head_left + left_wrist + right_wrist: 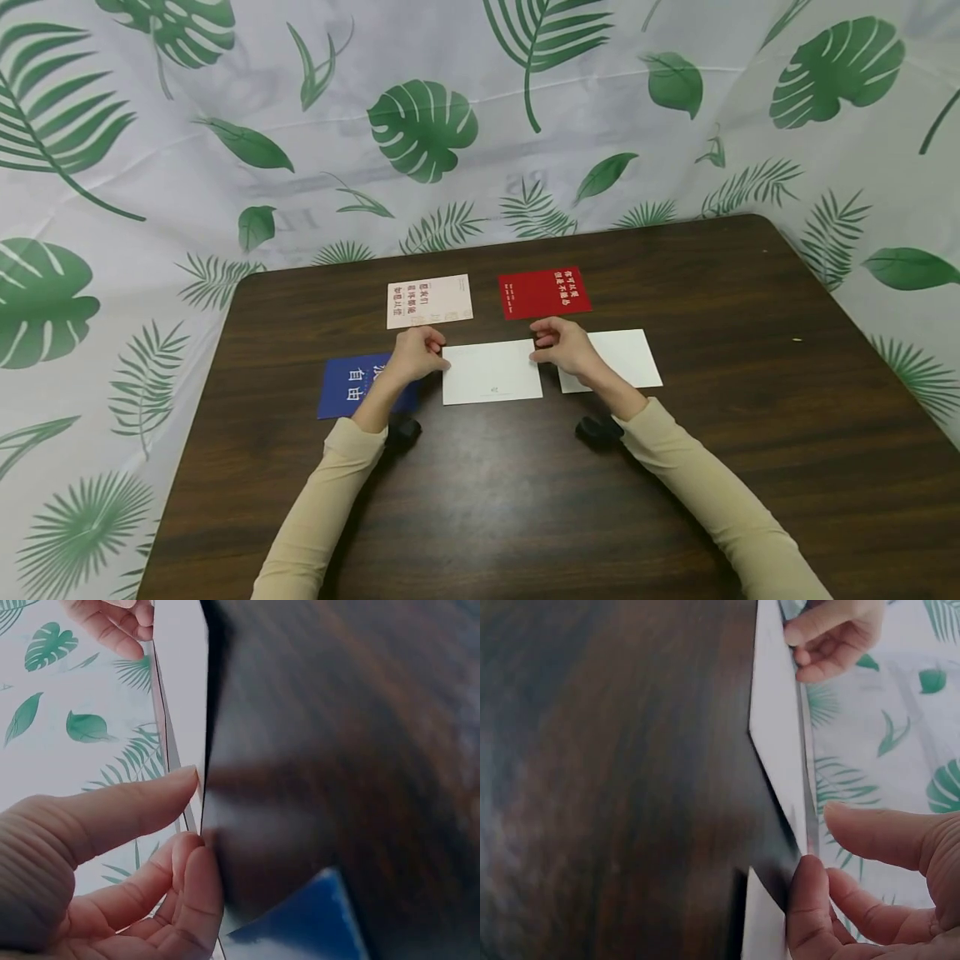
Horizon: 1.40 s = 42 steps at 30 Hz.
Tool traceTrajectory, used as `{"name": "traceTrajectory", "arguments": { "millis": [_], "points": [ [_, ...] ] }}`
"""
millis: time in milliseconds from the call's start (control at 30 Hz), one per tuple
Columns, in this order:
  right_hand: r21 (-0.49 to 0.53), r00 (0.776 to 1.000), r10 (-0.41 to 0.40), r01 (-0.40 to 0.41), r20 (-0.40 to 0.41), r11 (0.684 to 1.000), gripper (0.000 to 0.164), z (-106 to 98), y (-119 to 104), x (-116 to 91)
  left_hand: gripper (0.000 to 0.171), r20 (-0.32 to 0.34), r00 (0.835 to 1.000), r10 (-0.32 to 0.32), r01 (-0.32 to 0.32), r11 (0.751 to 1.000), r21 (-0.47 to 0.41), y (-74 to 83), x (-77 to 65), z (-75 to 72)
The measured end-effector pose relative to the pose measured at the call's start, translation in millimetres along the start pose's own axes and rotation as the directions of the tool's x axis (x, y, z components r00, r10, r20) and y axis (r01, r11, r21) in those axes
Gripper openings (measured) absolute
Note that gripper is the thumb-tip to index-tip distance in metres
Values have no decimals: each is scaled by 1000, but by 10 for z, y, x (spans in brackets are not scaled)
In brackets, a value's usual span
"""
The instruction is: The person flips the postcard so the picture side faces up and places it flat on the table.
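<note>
The left hand (414, 353) pinches the white card (492, 372), whose other edge lies at parted fingers (811, 900) of the right hand (567, 346).

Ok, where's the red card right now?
In the head view, the red card lies near the far edge of the table, right of the pale pink card and just beyond the right hand.
</note>
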State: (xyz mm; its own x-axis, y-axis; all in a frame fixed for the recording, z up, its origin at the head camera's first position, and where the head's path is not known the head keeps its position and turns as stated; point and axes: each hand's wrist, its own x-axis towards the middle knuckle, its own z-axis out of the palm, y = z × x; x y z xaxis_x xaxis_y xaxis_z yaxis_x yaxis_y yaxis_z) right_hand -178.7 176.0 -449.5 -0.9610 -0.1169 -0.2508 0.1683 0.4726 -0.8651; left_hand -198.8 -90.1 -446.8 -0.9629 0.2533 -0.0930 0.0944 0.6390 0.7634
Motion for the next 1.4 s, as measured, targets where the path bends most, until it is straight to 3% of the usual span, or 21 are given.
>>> {"name": "traceTrajectory", "arguments": {
  "millis": [133, 367, 800, 1100, 1400],
  "points": [
    [-30, 1000, -26, 26, -13, 999, 44, 9, 2, 30, 26, -10, 1000, -7, 7, 999, 46, 4, -3, -1],
    [-70, 1000, 1, 0, 1, 998, 38, -6, -23, 116, 27, -7, 1000, -15, 15, 998, 68, 2, 1, -14],
    [-224, 999, -4, 13, 39, 974, 28, 8, -72, 179, 29, 42, 999, -15, 11, 995, 99, -6, 29, 3],
    [-185, 996, 55, -42, 66, 982, 28, -76, -100, 178, 30, 37, 999, -11, 7, 994, 105, 1, 25, 30],
    [-196, 995, 43, -24, 90, 980, 22, -90, -86, 196, 25, 34, 999, 10, -14, 995, 102, 4, -1, 23]
  ]
}}
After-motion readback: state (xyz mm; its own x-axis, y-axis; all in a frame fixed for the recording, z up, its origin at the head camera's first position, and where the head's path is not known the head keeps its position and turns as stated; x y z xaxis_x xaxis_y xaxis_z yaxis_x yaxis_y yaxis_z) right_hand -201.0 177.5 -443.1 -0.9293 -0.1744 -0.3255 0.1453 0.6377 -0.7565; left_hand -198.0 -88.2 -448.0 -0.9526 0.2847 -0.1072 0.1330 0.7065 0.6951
